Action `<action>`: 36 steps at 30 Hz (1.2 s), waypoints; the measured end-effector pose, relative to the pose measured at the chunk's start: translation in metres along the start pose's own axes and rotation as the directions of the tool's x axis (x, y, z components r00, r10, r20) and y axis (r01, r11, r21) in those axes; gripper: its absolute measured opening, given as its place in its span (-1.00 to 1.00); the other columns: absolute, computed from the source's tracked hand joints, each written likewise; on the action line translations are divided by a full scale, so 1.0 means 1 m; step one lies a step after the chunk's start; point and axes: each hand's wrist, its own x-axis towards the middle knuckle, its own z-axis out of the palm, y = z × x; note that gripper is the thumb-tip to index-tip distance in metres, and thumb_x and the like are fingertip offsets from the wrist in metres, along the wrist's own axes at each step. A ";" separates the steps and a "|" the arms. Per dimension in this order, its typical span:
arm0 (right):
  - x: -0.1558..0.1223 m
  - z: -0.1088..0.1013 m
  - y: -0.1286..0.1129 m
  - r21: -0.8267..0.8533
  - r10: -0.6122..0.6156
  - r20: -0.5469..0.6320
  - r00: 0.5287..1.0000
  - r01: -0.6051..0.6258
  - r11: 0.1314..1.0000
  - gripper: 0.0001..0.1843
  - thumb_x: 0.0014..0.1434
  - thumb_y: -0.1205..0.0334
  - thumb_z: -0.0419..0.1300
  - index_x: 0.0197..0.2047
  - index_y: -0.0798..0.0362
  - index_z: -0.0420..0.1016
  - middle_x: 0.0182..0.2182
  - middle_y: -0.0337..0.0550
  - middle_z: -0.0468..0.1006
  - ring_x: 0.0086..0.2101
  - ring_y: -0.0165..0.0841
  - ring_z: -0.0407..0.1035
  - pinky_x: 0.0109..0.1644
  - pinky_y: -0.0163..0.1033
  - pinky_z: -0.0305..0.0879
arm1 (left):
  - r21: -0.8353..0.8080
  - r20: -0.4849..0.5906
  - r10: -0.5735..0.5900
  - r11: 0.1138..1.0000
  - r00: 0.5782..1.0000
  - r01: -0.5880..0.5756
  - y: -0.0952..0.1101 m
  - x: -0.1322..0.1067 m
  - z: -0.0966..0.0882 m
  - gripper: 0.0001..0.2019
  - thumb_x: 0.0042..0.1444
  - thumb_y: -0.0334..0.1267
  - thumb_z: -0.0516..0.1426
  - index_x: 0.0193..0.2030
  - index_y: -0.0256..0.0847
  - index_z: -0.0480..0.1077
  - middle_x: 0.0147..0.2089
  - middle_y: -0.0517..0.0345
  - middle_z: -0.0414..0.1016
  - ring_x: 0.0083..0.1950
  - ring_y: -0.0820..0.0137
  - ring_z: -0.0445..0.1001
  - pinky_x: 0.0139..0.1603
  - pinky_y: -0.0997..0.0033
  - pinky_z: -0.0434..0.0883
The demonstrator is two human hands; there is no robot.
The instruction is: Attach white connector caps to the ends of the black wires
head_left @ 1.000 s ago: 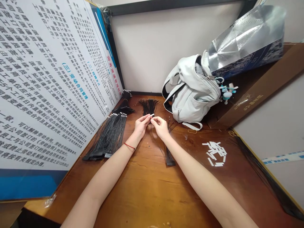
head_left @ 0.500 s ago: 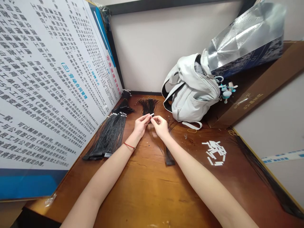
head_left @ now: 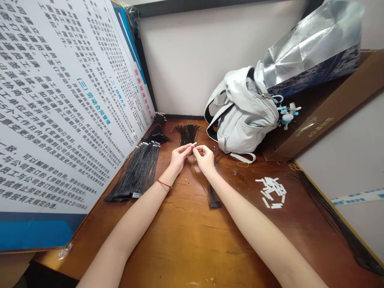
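Now the left grip (head_left: pixel 180 157) pinches a small white strip (head_left: pixel 193 144), and the right grip (head_left: pixel 205 159) has come slightly away, half closed, its hold not clear.

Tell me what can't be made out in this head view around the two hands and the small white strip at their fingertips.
Head view, fingertips: the left hand covers one end of the small white strip, which is too small to show any markings.
Head view, palm: the right hand curls over whatever its fingers may hold.
Head view, lower right: the long black strand bundle reaches the frame's edge, so its end may be cut off.
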 end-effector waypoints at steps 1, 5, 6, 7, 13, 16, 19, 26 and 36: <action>0.000 0.000 -0.001 -0.004 -0.001 0.001 1.000 0.001 1.000 -0.82 0.00 0.13 0.15 -0.43 0.08 0.39 -0.46 -0.16 0.50 -0.42 -0.35 0.38 -0.27 -0.24 0.32 | 0.009 -0.004 0.011 1.000 1.000 -0.011 0.000 0.000 0.000 -0.60 -0.36 -0.24 0.38 -0.29 -0.32 0.52 -0.21 -0.06 0.55 -0.15 0.30 0.50 -0.02 0.31 0.35; -0.001 0.000 -0.002 -0.015 -0.007 0.016 1.000 0.007 1.000 -0.83 -0.01 0.13 0.15 -0.43 0.08 0.40 -0.46 -0.16 0.50 -0.41 -0.34 0.38 -0.26 -0.24 0.32 | 0.025 -0.042 0.035 0.999 0.999 -0.034 -0.001 -0.002 0.001 -0.60 -0.36 -0.22 0.37 -0.30 -0.31 0.52 -0.23 -0.06 0.56 -0.18 0.31 0.50 -0.05 0.31 0.36; -0.001 0.000 -0.003 -0.017 -0.008 0.018 1.000 0.008 1.000 -0.83 -0.01 0.14 0.15 -0.42 0.08 0.40 -0.46 -0.16 0.50 -0.41 -0.34 0.38 -0.26 -0.24 0.32 | 0.020 -0.051 0.036 0.999 0.998 -0.035 -0.001 -0.002 0.001 -0.60 -0.37 -0.22 0.38 -0.30 -0.31 0.52 -0.24 -0.05 0.56 -0.20 0.33 0.50 -0.05 0.31 0.37; -0.001 0.000 -0.003 -0.019 -0.008 0.021 1.000 0.009 1.000 -0.83 -0.01 0.14 0.15 -0.42 0.08 0.40 -0.46 -0.16 0.50 -0.41 -0.34 0.38 -0.26 -0.23 0.32 | 0.014 -0.058 0.037 0.999 0.998 -0.036 0.000 -0.002 0.002 -0.60 -0.39 -0.22 0.38 -0.31 -0.31 0.52 -0.25 -0.04 0.56 -0.22 0.34 0.50 -0.06 0.32 0.37; -0.001 0.000 -0.002 -0.023 -0.009 0.032 0.999 0.010 1.000 -0.82 0.00 0.12 0.14 -0.42 0.07 0.40 -0.46 -0.16 0.50 -0.41 -0.34 0.39 -0.26 -0.23 0.32 | 0.018 -0.070 0.031 0.999 0.997 -0.030 0.000 -0.001 0.003 -0.58 -0.42 -0.20 0.38 -0.33 -0.31 0.52 -0.25 -0.05 0.56 -0.21 0.33 0.50 -0.07 0.32 0.36; -0.001 0.000 -0.003 -0.020 -0.003 0.024 1.000 0.003 1.000 -0.81 0.00 0.12 0.14 -0.42 0.07 0.39 -0.46 -0.16 0.50 -0.42 -0.34 0.38 -0.26 -0.23 0.32 | 0.032 -0.069 0.033 0.999 0.997 -0.031 0.000 -0.001 0.002 -0.58 -0.42 -0.20 0.38 -0.33 -0.31 0.52 -0.24 -0.05 0.56 -0.20 0.32 0.50 -0.06 0.32 0.36; -0.001 0.000 -0.003 -0.027 -0.006 0.026 1.000 0.007 1.000 -0.81 0.01 0.12 0.14 -0.42 0.08 0.39 -0.46 -0.16 0.50 -0.41 -0.34 0.39 -0.26 -0.24 0.32 | 0.046 -0.058 0.039 0.998 0.998 -0.037 -0.001 -0.001 0.001 -0.59 -0.40 -0.20 0.38 -0.32 -0.31 0.52 -0.24 -0.05 0.56 -0.20 0.32 0.50 -0.06 0.31 0.36; -0.001 0.000 -0.004 -0.023 0.005 0.014 1.000 -0.005 1.000 -0.82 0.01 0.12 0.14 -0.42 0.07 0.39 -0.46 -0.16 0.52 -0.42 -0.35 0.39 -0.26 -0.24 0.33 | 0.162 -0.046 0.113 0.981 0.992 -0.105 -0.002 -0.002 0.002 -0.67 -0.28 -0.21 0.33 -0.31 -0.30 0.52 -0.22 -0.04 0.56 -0.19 0.30 0.50 -0.05 0.27 0.38; 0.001 0.001 0.002 0.014 0.020 -0.002 1.000 -0.020 1.000 -0.83 -0.01 0.13 0.14 -0.43 0.08 0.40 -0.46 -0.17 0.50 -0.41 -0.35 0.39 -0.24 -0.24 0.32 | 0.360 0.035 0.248 0.900 0.968 -0.244 -0.004 -0.002 0.000 -0.77 -0.13 -0.33 0.22 -0.26 -0.28 0.52 -0.18 -0.04 0.55 -0.16 0.30 0.51 0.02 0.26 0.37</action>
